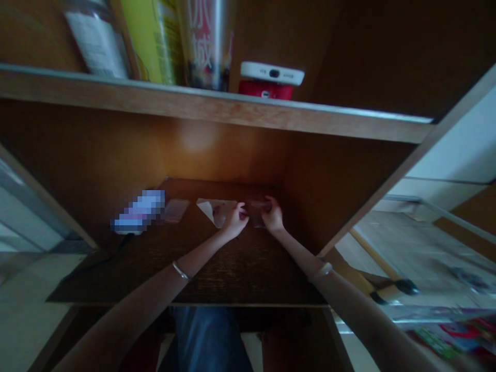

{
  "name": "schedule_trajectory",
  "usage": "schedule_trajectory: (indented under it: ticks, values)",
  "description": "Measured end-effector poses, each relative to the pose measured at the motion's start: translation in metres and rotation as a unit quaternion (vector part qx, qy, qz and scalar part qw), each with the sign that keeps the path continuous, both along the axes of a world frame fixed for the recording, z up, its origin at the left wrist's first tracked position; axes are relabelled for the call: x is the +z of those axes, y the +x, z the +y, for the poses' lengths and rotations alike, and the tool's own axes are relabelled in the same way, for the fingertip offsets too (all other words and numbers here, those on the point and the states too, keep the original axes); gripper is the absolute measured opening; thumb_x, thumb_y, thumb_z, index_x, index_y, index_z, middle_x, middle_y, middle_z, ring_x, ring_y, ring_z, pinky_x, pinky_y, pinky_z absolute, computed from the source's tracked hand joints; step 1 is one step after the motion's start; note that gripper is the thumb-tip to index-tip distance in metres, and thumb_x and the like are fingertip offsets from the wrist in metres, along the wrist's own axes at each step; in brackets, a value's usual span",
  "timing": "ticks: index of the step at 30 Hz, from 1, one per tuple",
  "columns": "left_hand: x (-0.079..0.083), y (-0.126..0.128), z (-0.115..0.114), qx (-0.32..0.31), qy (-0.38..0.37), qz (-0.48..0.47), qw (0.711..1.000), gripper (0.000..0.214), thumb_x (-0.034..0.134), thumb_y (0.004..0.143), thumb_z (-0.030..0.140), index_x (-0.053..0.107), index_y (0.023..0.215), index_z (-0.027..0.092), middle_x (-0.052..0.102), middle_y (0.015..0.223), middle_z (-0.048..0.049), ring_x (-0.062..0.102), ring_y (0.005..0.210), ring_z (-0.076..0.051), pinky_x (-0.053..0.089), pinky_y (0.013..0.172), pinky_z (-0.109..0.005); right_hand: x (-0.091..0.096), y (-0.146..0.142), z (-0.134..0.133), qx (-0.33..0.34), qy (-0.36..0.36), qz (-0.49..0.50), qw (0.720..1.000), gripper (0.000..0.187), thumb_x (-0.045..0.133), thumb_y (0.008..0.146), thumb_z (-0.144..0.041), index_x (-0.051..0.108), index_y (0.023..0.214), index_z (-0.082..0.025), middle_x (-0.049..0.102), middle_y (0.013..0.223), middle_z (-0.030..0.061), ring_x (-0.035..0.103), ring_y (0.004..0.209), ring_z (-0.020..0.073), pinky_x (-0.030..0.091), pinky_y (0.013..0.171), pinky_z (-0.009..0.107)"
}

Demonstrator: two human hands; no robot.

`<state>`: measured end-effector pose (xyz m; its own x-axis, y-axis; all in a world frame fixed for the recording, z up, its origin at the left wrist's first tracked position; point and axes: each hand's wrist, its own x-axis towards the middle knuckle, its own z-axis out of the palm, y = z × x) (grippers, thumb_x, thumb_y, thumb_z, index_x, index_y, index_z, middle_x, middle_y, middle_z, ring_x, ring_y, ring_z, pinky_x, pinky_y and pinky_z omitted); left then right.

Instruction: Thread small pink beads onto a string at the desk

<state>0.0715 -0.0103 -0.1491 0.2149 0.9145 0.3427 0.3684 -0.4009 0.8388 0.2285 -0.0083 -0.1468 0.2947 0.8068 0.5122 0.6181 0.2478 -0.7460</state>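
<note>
My right hand [273, 218] is at the right side of the dark brown desk [240, 268], fingers bent around the edge of a clear, thin plastic piece [258, 213]. Whether that piece is a bag or a film I cannot tell. Just left of it, my left hand [235, 222] has its fingertips drawn together in a pinch close to the plastic's left edge; what they hold, if anything, is too small to make out. Partly behind my left hand lies a white sheet of paper [208, 207] with a folded corner. Farther left is a small pale, flat packet [176, 211].
A phone-like device [139, 212], blurred out, leans at the left with a dark cable [104, 258]. Above runs a shelf edge [217, 106] carrying a bottle [98, 41], a yellow container [153, 41], a tall can [207, 46] and a white box [271, 73] on a red one. Wooden side walls enclose the desk.
</note>
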Motion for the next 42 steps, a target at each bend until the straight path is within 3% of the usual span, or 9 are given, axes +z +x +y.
schedule_trajectory:
  ticks: [4, 6, 10, 15, 19, 25, 36, 39, 42]
  values:
    - [0.010, -0.020, -0.001, 0.013, 0.042, 0.005, 0.999, 0.033, 0.059, 0.075, 0.006, 0.055, 0.105, 0.018, 0.068, 0.088, -0.0024, 0.066, 0.081, -0.014, 0.054, 0.074, -0.028, 0.015, -0.015, -0.010, -0.118, 0.015, -0.092, 0.989, 0.059, 0.048, 0.066, -0.010, 0.049, 0.124, -0.018, 0.056, 0.117, 0.0148, 0.050, 0.110, 0.0305, 0.040, 0.091, 0.051]
    - [0.018, -0.034, 0.000, 0.032, 0.067, 0.017, 0.997, 0.027, 0.058, 0.076, 0.007, 0.058, 0.100, 0.018, 0.069, 0.089, -0.0026, 0.066, 0.081, -0.014, 0.053, 0.074, -0.029, 0.025, -0.028, -0.018, -0.137, 0.018, -0.134, 0.981, 0.061, 0.048, 0.069, -0.011, 0.044, 0.130, -0.019, 0.049, 0.127, 0.0165, 0.045, 0.115, 0.0333, 0.037, 0.091, 0.054]
    - [0.037, -0.069, 0.001, 0.129, 0.066, 0.119, 0.982, 0.016, 0.055, 0.080, 0.013, 0.062, 0.094, 0.018, 0.070, 0.093, -0.0063, 0.066, 0.085, -0.019, 0.052, 0.078, -0.033, 0.040, -0.063, -0.033, -0.065, 0.017, -0.216, 0.974, 0.054, 0.046, 0.075, -0.011, 0.048, 0.129, -0.020, 0.047, 0.130, 0.0155, 0.044, 0.115, 0.0318, 0.036, 0.091, 0.050]
    - [0.047, -0.113, 0.002, 0.292, 0.100, 0.361, 0.880, 0.024, 0.049, 0.082, 0.017, 0.063, 0.102, 0.012, 0.064, 0.105, -0.0174, 0.057, 0.104, -0.034, 0.045, 0.087, -0.047, 0.045, -0.110, -0.038, 0.084, -0.017, -0.305, 0.949, 0.036, 0.046, 0.082, -0.013, 0.063, 0.112, -0.022, 0.054, 0.127, 0.0099, 0.046, 0.113, 0.0275, 0.035, 0.092, 0.044]
    - [0.045, -0.132, 0.003, 0.343, 0.033, 0.416, 0.841, 0.034, 0.045, 0.083, 0.017, 0.057, 0.112, 0.003, 0.059, 0.113, -0.0242, 0.053, 0.110, -0.036, 0.043, 0.089, -0.043, 0.038, -0.140, -0.035, 0.164, -0.049, -0.352, 0.920, 0.024, 0.049, 0.085, -0.019, 0.069, 0.098, -0.022, 0.060, 0.119, 0.0091, 0.047, 0.112, 0.0267, 0.032, 0.092, 0.044]
    - [0.041, -0.139, 0.009, 0.352, -0.070, 0.395, 0.846, 0.040, 0.040, 0.087, 0.020, 0.052, 0.120, 0.000, 0.055, 0.120, -0.0299, 0.052, 0.114, -0.037, 0.040, 0.090, -0.047, 0.027, -0.152, -0.034, 0.206, -0.062, -0.358, 0.909, 0.021, 0.051, 0.085, -0.018, 0.070, 0.095, -0.018, 0.063, 0.114, 0.0103, 0.049, 0.113, 0.0275, 0.032, 0.093, 0.046]
    - [0.050, -0.147, 0.008, 0.330, -0.090, 0.400, 0.850, 0.027, 0.044, 0.088, 0.023, 0.067, 0.095, 0.009, 0.068, 0.096, -0.0218, 0.063, 0.099, -0.031, 0.044, 0.085, -0.041, 0.008, -0.141, -0.021, 0.244, 0.002, -0.168, 0.955, 0.022, 0.054, 0.080, -0.013, 0.070, 0.092, -0.022, 0.067, 0.102, 0.0057, 0.058, 0.103, 0.0215, 0.040, 0.096, 0.041]
    - [0.053, -0.147, 0.007, 0.354, -0.021, 0.379, 0.855, 0.030, 0.040, 0.092, 0.025, 0.066, 0.099, 0.012, 0.069, 0.092, -0.0188, 0.064, 0.095, -0.030, 0.044, 0.085, -0.043, 0.009, -0.141, -0.021, 0.227, 0.033, -0.108, 0.967, 0.021, 0.052, 0.081, -0.016, 0.069, 0.093, -0.021, 0.068, 0.100, 0.0064, 0.059, 0.100, 0.0210, 0.043, 0.094, 0.039]
    - [0.053, -0.139, 0.004, 0.325, 0.157, 0.303, 0.882, 0.038, 0.029, 0.097, 0.028, 0.061, 0.113, 0.016, 0.070, 0.098, -0.0141, 0.065, 0.094, -0.026, 0.043, 0.089, -0.041, 0.013, -0.142, -0.022, 0.207, 0.048, -0.031, 0.977, 0.023, 0.050, 0.084, -0.023, 0.066, 0.100, -0.020, 0.069, 0.101, 0.0073, 0.061, 0.097, 0.0204, 0.046, 0.091, 0.037]
